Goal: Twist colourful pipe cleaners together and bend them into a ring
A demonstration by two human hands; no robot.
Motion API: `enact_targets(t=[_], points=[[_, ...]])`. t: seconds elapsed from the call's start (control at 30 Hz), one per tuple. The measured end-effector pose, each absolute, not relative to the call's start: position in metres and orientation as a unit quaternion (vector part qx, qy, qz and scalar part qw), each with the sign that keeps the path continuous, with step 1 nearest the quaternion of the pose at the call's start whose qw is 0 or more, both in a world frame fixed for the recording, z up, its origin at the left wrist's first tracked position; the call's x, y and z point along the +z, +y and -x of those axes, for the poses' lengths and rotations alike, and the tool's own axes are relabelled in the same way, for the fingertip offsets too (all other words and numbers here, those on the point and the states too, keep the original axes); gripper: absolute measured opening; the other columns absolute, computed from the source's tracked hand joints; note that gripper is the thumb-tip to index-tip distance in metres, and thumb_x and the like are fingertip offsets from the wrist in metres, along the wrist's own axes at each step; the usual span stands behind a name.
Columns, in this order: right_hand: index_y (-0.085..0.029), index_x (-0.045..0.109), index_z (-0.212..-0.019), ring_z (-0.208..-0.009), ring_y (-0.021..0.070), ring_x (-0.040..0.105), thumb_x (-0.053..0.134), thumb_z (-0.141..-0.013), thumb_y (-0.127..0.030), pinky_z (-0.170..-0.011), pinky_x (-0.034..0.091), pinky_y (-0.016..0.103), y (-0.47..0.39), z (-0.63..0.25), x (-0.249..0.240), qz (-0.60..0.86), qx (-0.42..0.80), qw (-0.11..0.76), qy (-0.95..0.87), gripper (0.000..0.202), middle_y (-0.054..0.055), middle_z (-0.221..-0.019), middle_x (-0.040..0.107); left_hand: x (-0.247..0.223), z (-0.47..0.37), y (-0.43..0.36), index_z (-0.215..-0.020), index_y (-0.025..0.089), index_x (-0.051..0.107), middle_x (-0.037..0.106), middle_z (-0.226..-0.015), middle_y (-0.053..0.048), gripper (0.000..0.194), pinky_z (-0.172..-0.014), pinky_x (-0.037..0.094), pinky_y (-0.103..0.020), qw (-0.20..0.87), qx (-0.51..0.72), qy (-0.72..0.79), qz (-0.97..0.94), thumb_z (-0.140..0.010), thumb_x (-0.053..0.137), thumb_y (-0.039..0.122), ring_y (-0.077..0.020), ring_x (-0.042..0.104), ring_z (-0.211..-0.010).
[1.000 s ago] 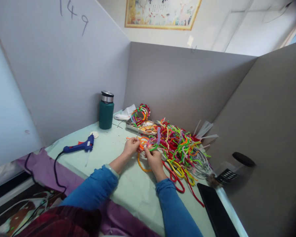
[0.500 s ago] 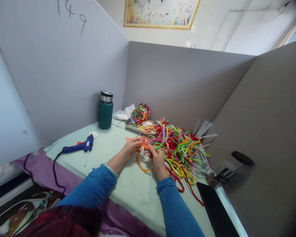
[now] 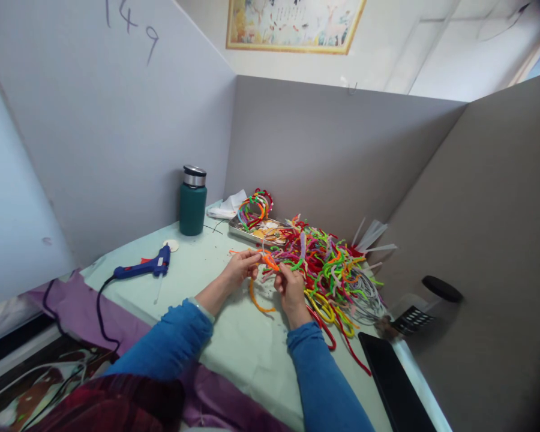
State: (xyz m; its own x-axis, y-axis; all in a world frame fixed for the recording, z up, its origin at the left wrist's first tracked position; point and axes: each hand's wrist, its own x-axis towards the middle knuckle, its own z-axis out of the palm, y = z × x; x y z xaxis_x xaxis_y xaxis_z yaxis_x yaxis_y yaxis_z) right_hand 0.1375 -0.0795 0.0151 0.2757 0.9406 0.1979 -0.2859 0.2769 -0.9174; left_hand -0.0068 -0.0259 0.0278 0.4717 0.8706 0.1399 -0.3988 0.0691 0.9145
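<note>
Between my two hands is an orange pipe cleaner (image 3: pixel 270 261), looped around a thin ring whose far side shows pale, purple and green sections (image 3: pixel 303 245). My left hand (image 3: pixel 239 269) pinches the orange piece at its left. Thumb and fingers of my right hand (image 3: pixel 292 292) close on its right end, by the green section. A yellow-orange strand (image 3: pixel 257 303) hangs or lies below the hands; whether it joins the ring I cannot tell. Just beyond the right hand spreads a large tangled heap of coloured pipe cleaners (image 3: pixel 328 258).
A metal tray (image 3: pixel 239 231) holds wrapped rings (image 3: pixel 254 209) and small flat pieces. A green bottle (image 3: pixel 192 207) and a blue glue gun (image 3: pixel 146 267) with a trailing cord stand and lie at left. At right are a black flat object (image 3: pixel 396 384) and clear sticks (image 3: pixel 372 235). Grey partitions enclose the table.
My right hand has shifted slightly right and turned, drawing the orange strand away from the left hand. The ring's purple section has moved a little right. The left hand stays nearly in place.
</note>
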Motion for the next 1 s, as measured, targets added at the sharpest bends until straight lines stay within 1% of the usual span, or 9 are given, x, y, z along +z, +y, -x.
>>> enact_targets(t=[0.07, 0.17, 0.27, 0.37, 0.53, 0.63, 0.77, 0.87, 1.0], points=[[-0.017, 0.047, -0.041, -0.032, 0.0052, 0.031, 0.060, -0.074, -0.036, -0.036, 0.019, 0.022, -0.079, -0.138, 0.014, 0.400, 0.454, 0.682, -0.411, 0.040, -0.005, -0.034, 0.042, 0.029, 0.006, -0.029, -0.084, 0.011, 0.063, 0.065, -0.079, -0.006, 0.036, -0.038, 0.032, -0.019, 0.715, 0.416, 0.217, -0.518, -0.073, 0.064, 0.046, -0.0048, 0.047, -0.041], [-0.017, 0.048, -0.043, -0.032, 0.0053, 0.032, 0.059, -0.076, -0.037, -0.036, 0.020, 0.021, -0.079, -0.139, 0.013, 0.387, 0.485, 0.660, -0.423, 0.041, -0.005, -0.034, 0.041, 0.032, 0.007, -0.033, -0.090, 0.011, 0.065, 0.062, -0.074, -0.006, 0.047, -0.034, 0.024, -0.018, 0.775, 0.344, 0.177, -0.500, -0.078, 0.053, 0.055, -0.0037, 0.039, -0.039], [-0.016, 0.051, -0.047, -0.032, 0.0047, 0.032, 0.061, -0.075, -0.037, -0.035, 0.020, 0.020, -0.079, -0.138, 0.013, 0.368, 0.518, 0.645, -0.425, 0.036, -0.005, -0.036, 0.043, 0.036, 0.012, -0.035, -0.100, 0.012, 0.063, 0.054, -0.065, -0.001, 0.043, -0.034, 0.019, -0.016, 0.829, 0.311, 0.142, -0.442, -0.079, 0.054, 0.049, -0.0025, 0.031, -0.039], [-0.016, 0.053, -0.052, -0.031, 0.0040, 0.031, 0.063, -0.073, -0.037, -0.035, 0.020, 0.020, -0.080, -0.137, 0.013, 0.352, 0.546, 0.637, -0.416, 0.032, -0.005, -0.039, 0.045, 0.038, 0.016, -0.037, -0.103, 0.013, 0.062, 0.048, -0.060, 0.001, 0.035, -0.035, 0.020, -0.015, 0.839, 0.335, 0.120, -0.412, -0.078, 0.059, 0.038, -0.0020, 0.028, -0.039], [-0.016, 0.052, -0.052, -0.032, 0.0042, 0.030, 0.063, -0.072, -0.039, -0.035, 0.022, 0.020, -0.081, -0.135, 0.015, 0.360, 0.547, 0.630, -0.417, 0.033, -0.005, -0.040, 0.045, 0.037, 0.015, -0.039, -0.089, 0.015, 0.059, 0.044, -0.055, 0.005, 0.025, -0.035, 0.020, -0.015, 0.801, 0.384, 0.123, -0.442, -0.070, 0.069, 0.028, -0.0011, 0.029, -0.038], [-0.016, 0.052, -0.050, -0.033, 0.0047, 0.030, 0.062, -0.073, -0.043, -0.035, 0.023, 0.020, -0.081, -0.135, 0.014, 0.376, 0.536, 0.622, -0.429, 0.037, -0.004, -0.039, 0.044, 0.034, 0.012, -0.036, -0.084, 0.015, 0.056, 0.046, -0.055, 0.006, 0.027, -0.035, 0.020, -0.015, 0.779, 0.414, 0.142, -0.450, -0.067, 0.072, 0.030, -0.0004, 0.029, -0.037], [-0.015, 0.056, -0.054, -0.034, 0.0045, 0.032, 0.061, -0.074, -0.045, -0.036, 0.023, 0.020, -0.079, -0.134, 0.013, 0.374, 0.525, 0.628, -0.435, 0.036, -0.003, -0.043, 0.047, 0.029, 0.008, -0.029, -0.075, 0.014, 0.055, 0.039, -0.048, 0.008, 0.028, -0.037, 0.024, -0.015, 0.741, 0.468, 0.171, -0.450, -0.064, 0.074, 0.031, -0.0010, 0.031, -0.037], [-0.015, 0.055, -0.055, -0.035, 0.0044, 0.034, 0.062, -0.074, -0.045, -0.037, 0.023, 0.020, -0.078, -0.133, 0.012, 0.375, 0.502, 0.639, -0.446, 0.036, -0.004, -0.045, 0.050, 0.027, 0.007, -0.024, -0.069, 0.013, 0.055, 0.042, -0.047, 0.007, 0.029, -0.038, 0.027, -0.016, 0.698, 0.512, 0.210, -0.454, -0.062, 0.075, 0.033, -0.0014, 0.033, -0.037], [-0.016, 0.054, -0.053, -0.036, 0.0051, 0.035, 0.061, -0.074, -0.049, -0.038, 0.025, 0.021, -0.076, -0.133, 0.009, 0.400, 0.465, 0.648, -0.451, 0.040, -0.003, -0.047, 0.052, 0.025, 0.005, -0.023, -0.069, 0.012, 0.059, 0.043, -0.045, 0.007, 0.031, -0.037, 0.028, -0.018, 0.636, 0.538, 0.263, -0.487, -0.064, 0.072, 0.039, -0.0032, 0.035, -0.036]])
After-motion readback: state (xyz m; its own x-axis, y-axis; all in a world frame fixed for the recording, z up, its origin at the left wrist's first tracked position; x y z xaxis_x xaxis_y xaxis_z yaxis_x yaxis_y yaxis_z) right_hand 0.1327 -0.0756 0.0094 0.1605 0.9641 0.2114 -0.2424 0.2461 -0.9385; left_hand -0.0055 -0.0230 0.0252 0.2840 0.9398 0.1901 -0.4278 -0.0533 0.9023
